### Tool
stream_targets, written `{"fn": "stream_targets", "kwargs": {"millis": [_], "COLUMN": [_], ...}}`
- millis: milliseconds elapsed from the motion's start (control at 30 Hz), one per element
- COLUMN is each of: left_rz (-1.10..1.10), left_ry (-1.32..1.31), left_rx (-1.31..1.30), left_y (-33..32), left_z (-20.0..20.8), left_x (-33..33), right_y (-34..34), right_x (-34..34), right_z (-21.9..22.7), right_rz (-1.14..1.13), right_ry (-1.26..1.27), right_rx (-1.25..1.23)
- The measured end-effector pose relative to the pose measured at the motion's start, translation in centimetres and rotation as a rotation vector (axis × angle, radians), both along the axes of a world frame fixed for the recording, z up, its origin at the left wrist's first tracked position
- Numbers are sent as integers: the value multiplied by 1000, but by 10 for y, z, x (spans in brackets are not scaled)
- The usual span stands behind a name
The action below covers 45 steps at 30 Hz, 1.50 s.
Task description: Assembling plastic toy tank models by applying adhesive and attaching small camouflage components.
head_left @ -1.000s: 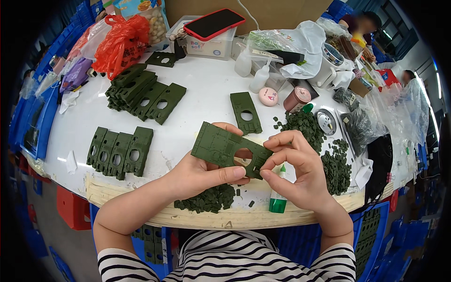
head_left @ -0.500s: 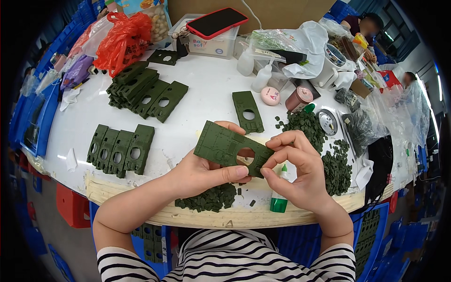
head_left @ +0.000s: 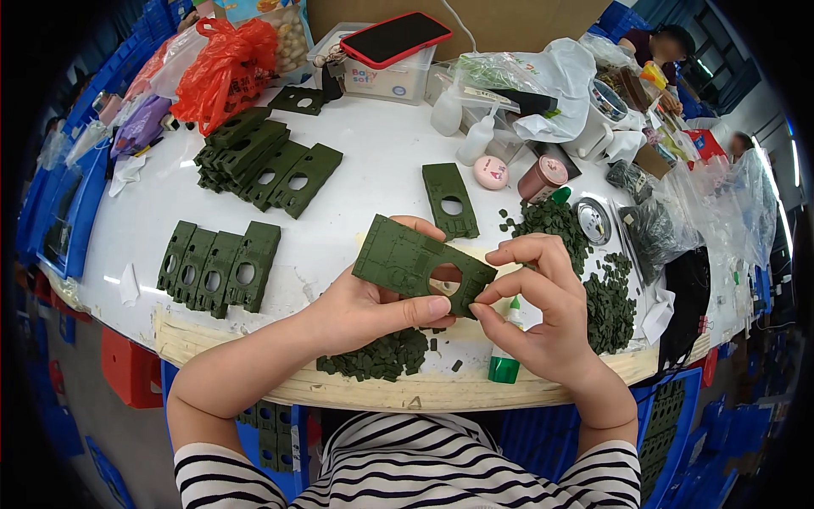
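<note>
My left hand [head_left: 360, 310] grips a dark green plastic model tank hull [head_left: 397, 254], thumb on the near edge and fingers behind. The hull is tilted and has a round hole towards its right end. At that end my right hand [head_left: 547, 318] is closed in a pinch, thumb and index fingertips against the hull's corner; whatever small thing they hold is hidden. Beneath the right hand stands a small bottle [head_left: 504, 365] of green liquid with a green tip. A pile of small green plastic pieces [head_left: 377, 356] lies below the left hand.
More hulls lie in a row [head_left: 214, 270] at left, in a stack [head_left: 246, 161] behind it, and singly [head_left: 450, 200] beyond my hands. Loose green pieces [head_left: 609, 310] are heaped at right. White squeeze bottles [head_left: 476, 138], a phone [head_left: 396, 39] and a red bag [head_left: 225, 76] sit farther back.
Both hands and the held hull have barely moved. My right fingertips stay at the hull's right end. The whole view has shifted very slightly.
</note>
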<state>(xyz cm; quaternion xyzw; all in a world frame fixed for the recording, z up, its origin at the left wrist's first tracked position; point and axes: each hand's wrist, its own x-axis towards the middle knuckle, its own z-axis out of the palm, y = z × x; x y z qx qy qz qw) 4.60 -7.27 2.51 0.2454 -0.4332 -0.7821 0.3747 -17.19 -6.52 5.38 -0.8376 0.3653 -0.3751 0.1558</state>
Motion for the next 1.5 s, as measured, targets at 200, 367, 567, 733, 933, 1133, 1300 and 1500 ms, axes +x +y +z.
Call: {"fn": "stream_targets", "kwargs": {"millis": [200,367,567,733,933,1133,1300,1500], "left_rz": [7,1,10,17,5,46,36,63], "left_ry": [-33,-1,-33,-68,-109,-67,-92,-49], "left_rx": [-24,-35,-89,-105,-185,-155,-161,-52], "left_y": [0,0,0,0,-2,3,3,2], "left_z": [-1,0,-4,-6,-9,-8,-9,0], "left_x": [-1,-2,-1,-1,-1,-5,-4,-2], "right_y": [0,1,1,2,2,3,3,3], "right_x": [0,1,1,0,1,1,0,1], "right_z": [2,3,3,4,4,5,6,7], "right_rz": [0,-1,2,2,7,-13,-16,-10], "right_ry": [49,51,52,59,78,108,113,84], "right_rx": [-82,-85,-52,-21,-7,-21,-26,-91]}}
